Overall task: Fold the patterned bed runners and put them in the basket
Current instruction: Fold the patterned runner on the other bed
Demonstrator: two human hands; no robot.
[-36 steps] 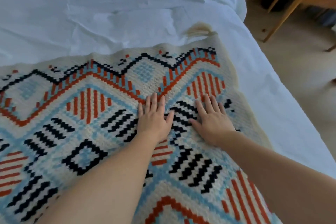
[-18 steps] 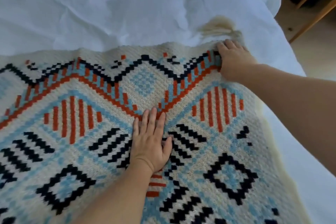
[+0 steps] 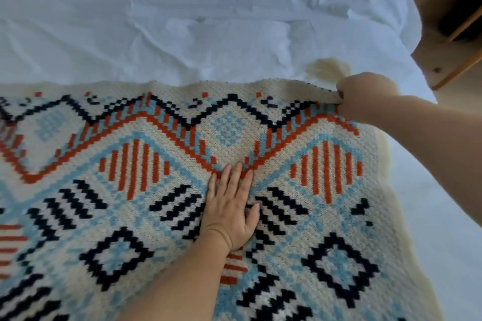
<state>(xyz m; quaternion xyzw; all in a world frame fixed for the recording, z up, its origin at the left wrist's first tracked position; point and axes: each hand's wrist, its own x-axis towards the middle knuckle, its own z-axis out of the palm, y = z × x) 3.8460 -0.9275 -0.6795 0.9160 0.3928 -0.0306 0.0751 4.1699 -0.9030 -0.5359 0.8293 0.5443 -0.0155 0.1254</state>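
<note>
A knitted bed runner (image 3: pixel 161 190) with cream ground and orange, light-blue and black diamond patterns lies spread across the bed, filling the lower part of the view. My left hand (image 3: pixel 230 210) rests flat on its middle, fingers together and pointing away from me. My right hand (image 3: pixel 365 92) is closed on the runner's far right corner, pinching the cream edge beside a cream tassel (image 3: pixel 327 69). No basket is in view.
A wrinkled white bed sheet (image 3: pixel 208 21) covers the bed beyond the runner and along its right side. The bed's right edge drops to a tan floor (image 3: pixel 448 101). Wooden furniture legs (image 3: pixel 461 65) stand at the upper right.
My right hand left the middle of the runner, reached to the far right corner and closed on it. My left hand stayed flat on the runner. The view shifted towards the corner.
</note>
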